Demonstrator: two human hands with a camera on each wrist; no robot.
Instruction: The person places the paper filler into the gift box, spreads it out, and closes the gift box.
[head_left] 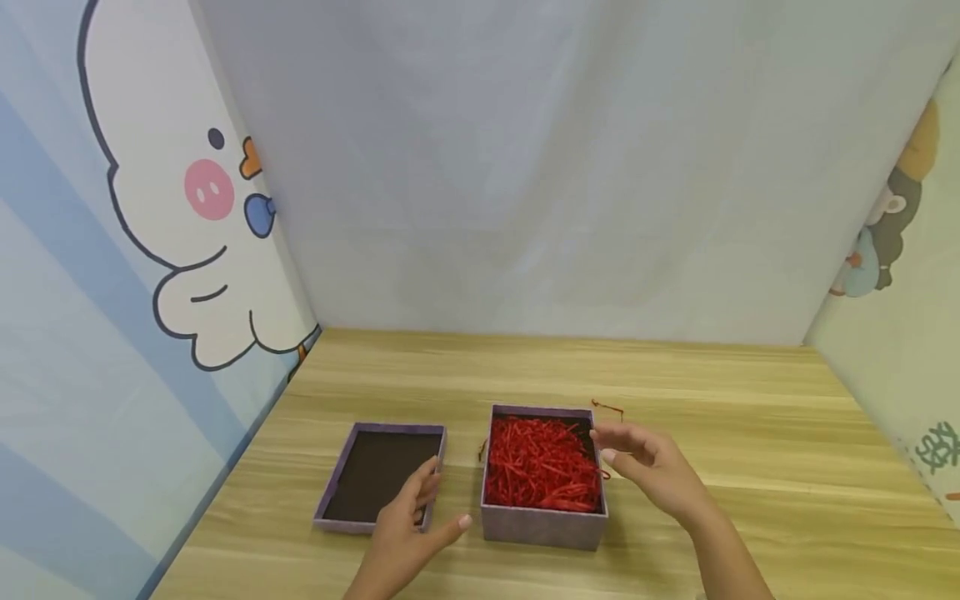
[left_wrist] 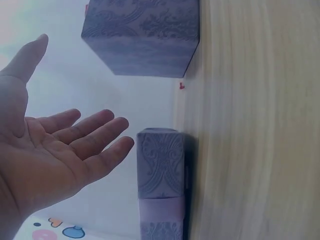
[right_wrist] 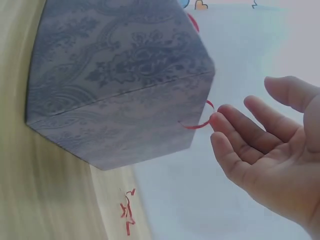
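Note:
A square, purple-grey patterned box [head_left: 542, 528] stands on the table with its top uncovered, filled with red shredded paper [head_left: 536, 467]. To its left lies the lid [head_left: 324, 523], turned up so that its black inside shows. My left hand [head_left: 405, 529] is held over the lid's near right corner, fingers spread and holding nothing. At the box's right rim is my right hand [head_left: 652, 467], its fingers loosely bent around nothing. In the right wrist view, a red paper strand [right_wrist: 197, 125] sticks out from the box [right_wrist: 120, 85] close to the fingertips [right_wrist: 216, 120].
Loose red shreds [head_left: 609, 407] lie on the wooden table [head_left: 720, 400] behind the box. A pale band [left_wrist: 161, 210] crosses the lid's side in the left wrist view. A white curtain [head_left: 525, 167] hangs behind the table, with printed cloths at both sides.

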